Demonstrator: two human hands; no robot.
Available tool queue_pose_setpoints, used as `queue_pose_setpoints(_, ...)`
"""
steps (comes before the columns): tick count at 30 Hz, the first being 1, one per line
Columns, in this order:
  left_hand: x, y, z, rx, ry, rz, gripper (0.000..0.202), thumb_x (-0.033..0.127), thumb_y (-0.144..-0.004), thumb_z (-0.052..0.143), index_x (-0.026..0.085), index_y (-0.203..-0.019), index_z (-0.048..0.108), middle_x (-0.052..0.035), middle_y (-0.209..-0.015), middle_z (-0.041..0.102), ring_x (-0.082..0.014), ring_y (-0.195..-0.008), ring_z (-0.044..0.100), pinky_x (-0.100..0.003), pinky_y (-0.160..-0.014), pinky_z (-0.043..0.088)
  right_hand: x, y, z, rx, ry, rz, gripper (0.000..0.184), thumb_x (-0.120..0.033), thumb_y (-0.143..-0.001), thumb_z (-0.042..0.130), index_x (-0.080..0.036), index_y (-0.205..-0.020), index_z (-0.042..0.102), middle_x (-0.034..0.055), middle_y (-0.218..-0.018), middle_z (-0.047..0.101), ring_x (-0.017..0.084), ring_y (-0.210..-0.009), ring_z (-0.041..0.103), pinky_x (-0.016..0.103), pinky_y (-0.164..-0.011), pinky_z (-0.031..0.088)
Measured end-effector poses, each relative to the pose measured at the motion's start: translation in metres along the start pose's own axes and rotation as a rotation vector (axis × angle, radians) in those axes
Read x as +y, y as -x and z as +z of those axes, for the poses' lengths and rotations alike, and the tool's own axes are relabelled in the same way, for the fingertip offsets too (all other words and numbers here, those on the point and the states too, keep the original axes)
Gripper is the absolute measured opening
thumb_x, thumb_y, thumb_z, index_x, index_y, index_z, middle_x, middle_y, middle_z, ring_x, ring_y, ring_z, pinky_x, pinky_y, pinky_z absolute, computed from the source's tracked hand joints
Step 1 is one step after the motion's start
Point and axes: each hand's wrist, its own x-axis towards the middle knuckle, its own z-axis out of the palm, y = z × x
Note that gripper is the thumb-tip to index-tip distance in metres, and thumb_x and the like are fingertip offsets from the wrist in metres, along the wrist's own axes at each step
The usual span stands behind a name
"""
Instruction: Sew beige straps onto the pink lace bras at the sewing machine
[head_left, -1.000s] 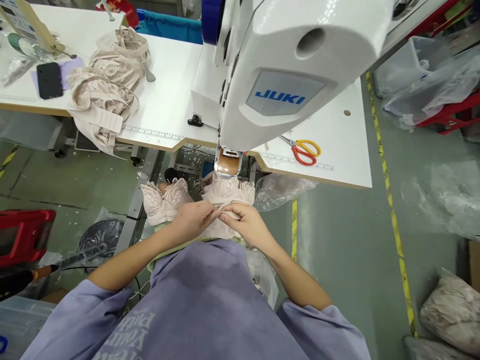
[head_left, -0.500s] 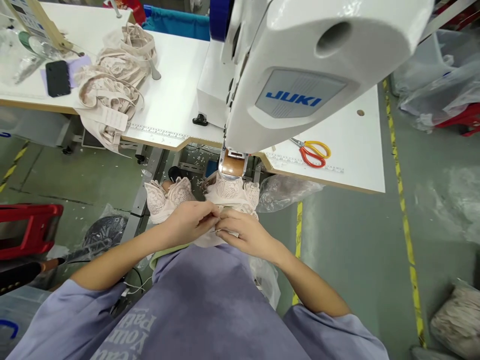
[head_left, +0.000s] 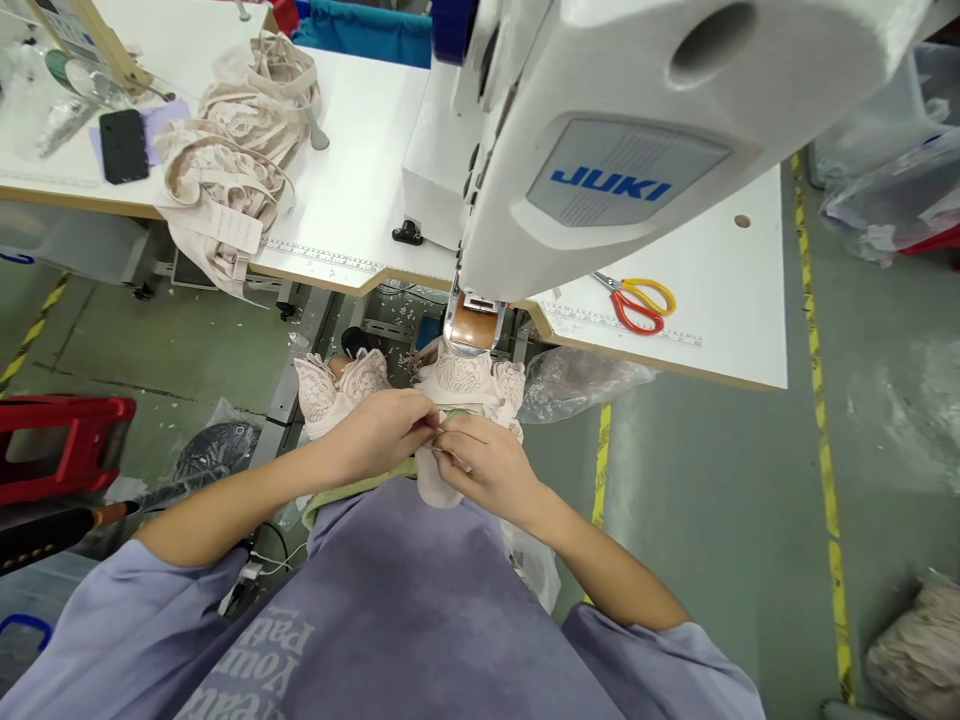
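A pale pink lace bra (head_left: 461,378) lies under the head of the white sewing machine (head_left: 600,130), its fabric running down toward my lap. Above my lap, my left hand (head_left: 394,425) pinches the bra's edge with thumb and forefinger. Close against it, my right hand (head_left: 487,460) is closed on the same edge, with a pale flap hanging below the fingers. The exact bit between the fingertips is hidden. Left of the machine head sits a lace cup (head_left: 341,390), beyond my left hand.
Scissors (head_left: 637,305) with red and yellow handles lie on the white table (head_left: 720,270), right of the machine. More beige bras (head_left: 240,150) are heaped at left beside a black phone (head_left: 124,147). A clear plastic bag (head_left: 585,380) hangs below the table edge.
The view has shifted slightly. Both hands stay together at the bra's edge, and the pale flap now hangs lower and more visibly beneath my right hand.
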Motion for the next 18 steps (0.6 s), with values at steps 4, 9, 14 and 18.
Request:
queue_pose_setpoints(4,-0.01,-0.013,0.004,-0.09,0.144,-0.085,0.01,0.02,-0.088,0.056,0.021,-0.079,0.06,-0.0006,-0.075,0.062,-0.016,-0.064,0.057,-0.026,-0.056,0.041,0.001,0.0,0.006,0.046,-0.035,0.134,0.016,-0.018,-0.094,0.052,-0.022,-0.084,0.063,0.0058,-0.084,0.071,0.02,-0.078,0.065,0.033,-0.068,0.05)
queue_pose_setpoints(9,-0.008,-0.016,0.024,0.026,0.707,-0.141,0.012,0.03,-0.089,0.058,0.019,-0.084,0.056,-0.0012,-0.082,0.061,-0.0134,-0.07,0.056,-0.025,-0.063,0.046,-0.002,0.002,0.005,0.213,-0.223,0.245,0.01,-0.022,-0.095,0.059,-0.025,-0.094,0.068,0.0054,-0.101,0.075,0.02,-0.092,0.07,0.033,-0.08,0.055)
queue_pose_setpoints(14,0.006,-0.007,0.038,0.341,0.766,-0.09,0.02,0.036,-0.094,0.06,0.017,-0.093,0.066,-0.0043,-0.087,0.066,-0.0152,-0.08,0.062,-0.027,-0.073,0.051,-0.005,0.0,0.001,0.274,-0.259,0.31,0.012,-0.026,-0.095,0.059,-0.026,-0.094,0.071,0.0041,-0.1,0.076,0.019,-0.091,0.071,0.034,-0.081,0.057)
queue_pose_setpoints(18,-0.001,-0.005,0.037,0.427,0.413,0.012,0.021,0.033,-0.097,0.058,0.018,-0.089,0.07,-0.0035,-0.081,0.068,-0.0142,-0.075,0.062,-0.026,-0.069,0.049,-0.006,-0.003,-0.003,0.218,-0.258,0.31,0.014,-0.025,-0.095,0.059,-0.027,-0.099,0.072,0.0042,-0.103,0.076,0.019,-0.094,0.071,0.034,-0.085,0.057)
